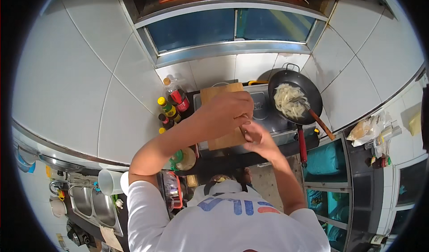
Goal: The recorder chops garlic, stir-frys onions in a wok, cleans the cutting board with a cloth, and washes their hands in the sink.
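Over a wooden cutting board point(226, 138), my left hand point(231, 108) and my right hand point(257, 137) meet with their fingertips close together. The left one has its fingers bent inward; whether something small is pinched between the hands is too hidden to tell. Beneath them the board lies across the left part of a gas stove point(275, 126). To the right, a black wok point(314, 92) with a red handle point(302, 146) sits on the stove. Pale sliced strips, probably onion point(287, 99), fill its middle. A wooden-handled spatula point(321, 122) rests in the wok, handle over the rim.
Left of the board stand a cola bottle point(180, 99), a yellow-capped bottle point(170, 108), a small dark bottle point(166, 121) and a jar point(187, 159). A tiled wall point(214, 67) rises behind the stove. Far left is a double sink point(104, 206); an open cabinet point(327, 185) is at right.
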Demonstrator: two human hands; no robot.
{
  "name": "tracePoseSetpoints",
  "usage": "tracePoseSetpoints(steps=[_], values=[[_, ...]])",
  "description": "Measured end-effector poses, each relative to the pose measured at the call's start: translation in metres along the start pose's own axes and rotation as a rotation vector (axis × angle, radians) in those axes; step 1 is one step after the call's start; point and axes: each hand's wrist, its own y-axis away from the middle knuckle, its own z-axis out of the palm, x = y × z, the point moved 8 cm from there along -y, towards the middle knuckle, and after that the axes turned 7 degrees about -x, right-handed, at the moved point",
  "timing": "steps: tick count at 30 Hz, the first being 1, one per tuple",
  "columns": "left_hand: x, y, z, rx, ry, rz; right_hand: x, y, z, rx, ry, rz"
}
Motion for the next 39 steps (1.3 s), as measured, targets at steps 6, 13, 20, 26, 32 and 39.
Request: tracePoseSetpoints(steps=[6, 13, 20, 26, 32, 39], values=[[-0.004, 0.004, 0.002, 0.023, 0.039, -0.008, -0.096, -0.029, 0.028, 0.047, 0.346, -0.180], [-0.027, 0.017, -0.008, 0.166, 0.187, -0.158, -0.065, -0.018, 0.020, 0.065, 0.072, -0.136], [-0.026, 0.014, -0.022, 0.244, 0.354, -0.188, -0.049, -0.008, 0.011, 0.036, 0.136, -0.136], [-0.033, 0.020, -0.032, 0.290, 0.413, -0.201, -0.026, 0.003, 0.012, -0.030, -0.040, 0.031], [-0.052, 0.036, -0.039, 0.391, 0.447, -0.186, -0.031, 0.013, 0.007, 0.035, -0.152, 0.101], [-0.073, 0.058, -0.042, 0.503, 0.598, -0.319, -0.033, 0.020, -0.007, 0.123, -0.044, 0.093]])
